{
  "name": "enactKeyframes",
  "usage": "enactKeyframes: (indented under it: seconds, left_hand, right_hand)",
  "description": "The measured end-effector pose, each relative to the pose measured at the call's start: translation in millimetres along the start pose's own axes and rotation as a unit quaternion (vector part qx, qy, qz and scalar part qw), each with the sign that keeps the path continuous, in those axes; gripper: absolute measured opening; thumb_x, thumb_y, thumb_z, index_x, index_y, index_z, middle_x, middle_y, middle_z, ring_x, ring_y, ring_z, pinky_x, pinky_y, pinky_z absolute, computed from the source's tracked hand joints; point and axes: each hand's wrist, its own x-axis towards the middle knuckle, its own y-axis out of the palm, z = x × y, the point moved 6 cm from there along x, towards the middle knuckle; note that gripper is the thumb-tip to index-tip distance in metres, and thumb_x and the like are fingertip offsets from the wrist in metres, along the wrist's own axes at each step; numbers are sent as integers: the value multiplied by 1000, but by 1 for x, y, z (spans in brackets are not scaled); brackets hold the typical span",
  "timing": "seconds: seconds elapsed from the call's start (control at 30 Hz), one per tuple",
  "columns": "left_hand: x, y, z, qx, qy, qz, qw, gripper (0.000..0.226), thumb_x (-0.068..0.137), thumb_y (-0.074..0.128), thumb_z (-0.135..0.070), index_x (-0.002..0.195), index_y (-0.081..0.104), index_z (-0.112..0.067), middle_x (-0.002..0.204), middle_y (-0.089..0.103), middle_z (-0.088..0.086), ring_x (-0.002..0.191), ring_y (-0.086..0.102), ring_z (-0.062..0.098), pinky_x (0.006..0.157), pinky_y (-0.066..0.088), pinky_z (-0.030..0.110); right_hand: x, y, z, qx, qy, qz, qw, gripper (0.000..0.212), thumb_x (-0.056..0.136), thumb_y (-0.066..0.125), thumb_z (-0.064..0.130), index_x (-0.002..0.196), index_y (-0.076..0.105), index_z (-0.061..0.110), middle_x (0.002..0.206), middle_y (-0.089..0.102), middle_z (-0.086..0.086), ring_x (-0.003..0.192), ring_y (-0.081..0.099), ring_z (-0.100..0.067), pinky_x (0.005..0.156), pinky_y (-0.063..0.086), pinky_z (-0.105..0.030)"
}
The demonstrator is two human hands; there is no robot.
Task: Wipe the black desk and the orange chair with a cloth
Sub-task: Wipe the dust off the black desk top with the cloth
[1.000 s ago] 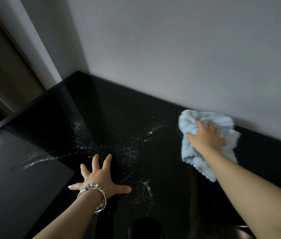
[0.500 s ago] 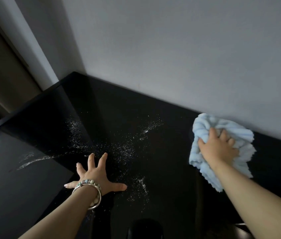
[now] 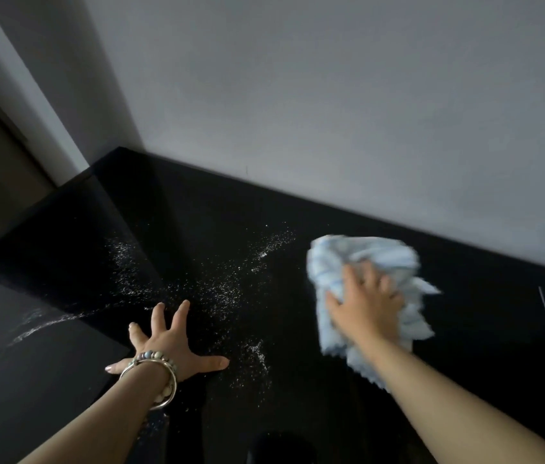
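Cloth (image 3: 375, 252) is lying bunched on the black counter (image 3: 197, 212) under the right hand (image 3: 365, 309), fingers (image 3: 348, 279) gripping it. Left hand (image 3: 167, 343) is resting flat, fingers spread, beside white powder (image 3: 227, 289).

The light is dim, soft and greyish; a dark wedge of shadow runs down the wall (image 3: 365, 112) toward 11 o'clock, and the glossy black desk (image 3: 197, 212) shows a dull grey sheen at 8 o'clock. Motion blur smears the cloth (image 3: 365, 256) and right hand (image 3: 365, 309) at 3 o'clock, while the left hand (image 3: 167, 343) at 7 o'clock stays sharp. Wide-angle distortion tilts straight edges toward the frame's borders.
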Motion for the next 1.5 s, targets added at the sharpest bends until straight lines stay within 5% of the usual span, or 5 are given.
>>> enactKeyframes:
  seconds: [0.6,0.83,1.03,1.23,1.5]
  left_hand:
    - [-7,-5,-8,26,4,4,1000,131,51,69,-76,146,-12,-38,154,-20,5,138,-17,46,115,5,56]
    - [-27,-6,-39,-15,56,27,998,106,72,71,-52,148,-2,-37,155,-19,-2,139,-24,36,114,7,56]
    - [-48,6,-128,70,232,-7,970,96,76,63,-53,147,0,-40,157,-11,-10,143,-19,21,114,2,58]
    - [-45,21,-159,148,246,-17,958,77,88,45,-56,148,2,-35,157,-9,-7,143,-18,24,114,1,57]
    - [-25,15,-174,146,235,-47,960,58,98,32,-30,148,4,-33,158,-5,-7,145,-13,23,115,3,56]
  right_hand:
    - [-49,5,34,31,-363,4,931,48,67,42,56,108,52,35,119,57,2,98,61,-26,66,50,-42]
    - [-1,-10,-72,-4,96,35,995,45,86,51,44,130,47,33,143,36,0,122,38,-32,86,41,-48]
    - [-69,-4,-11,23,-331,2,943,43,70,45,53,109,53,36,120,58,4,98,61,-25,68,50,-42]
    - [-12,-20,-138,47,200,44,978,45,89,43,45,132,44,33,148,33,2,127,34,-31,92,37,-50]
    - [-27,-13,-68,13,-219,-49,974,45,72,47,49,109,59,27,117,62,-1,96,62,-31,74,48,-45]
